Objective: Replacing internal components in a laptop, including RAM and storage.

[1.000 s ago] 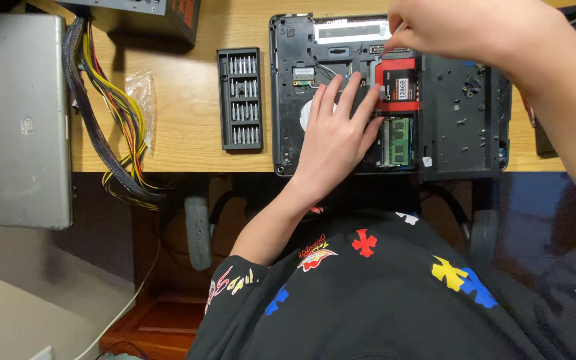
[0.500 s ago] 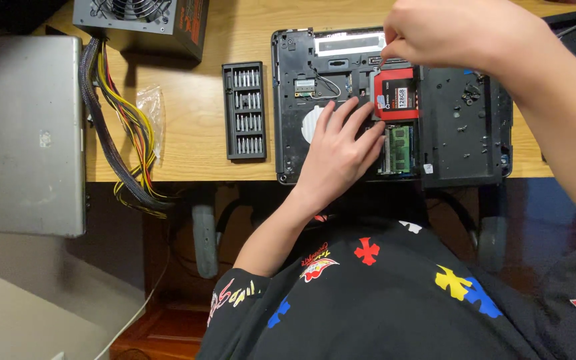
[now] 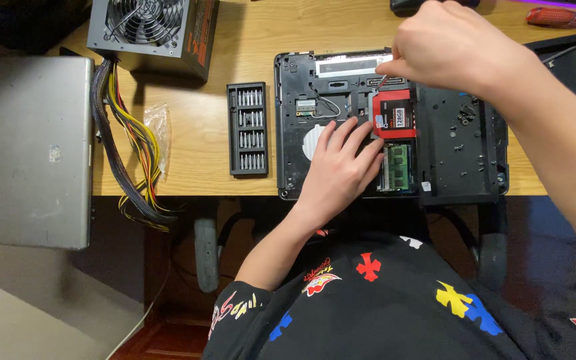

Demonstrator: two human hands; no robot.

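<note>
An opened black laptop [image 3: 465,157] lies bottom-up on the wooden desk [image 3: 195,143]. A red and black drive [image 3: 395,113] sits in its bay, with a green memory module [image 3: 398,167] just below it. My left hand [image 3: 338,167] rests flat on the laptop with its fingers spread, the fingertips touching the drive's left edge. My right hand [image 3: 455,47] is closed around a thin screwdriver [image 3: 382,81], whose tip meets the drive's upper left corner. Most of the tool is hidden inside the fist.
A black tray of screwdriver bits [image 3: 248,130] lies left of the laptop. A power supply [image 3: 151,30] with a cable bundle [image 3: 128,153] and a grey metal case [image 3: 28,150] stand at the left. A red-handled tool [image 3: 561,17] and a black cover panel [image 3: 571,63] lie at the right.
The view has shifted, so the desk and laptop sit lower in the frame. Both hands keep their places on the laptop and drive.
</note>
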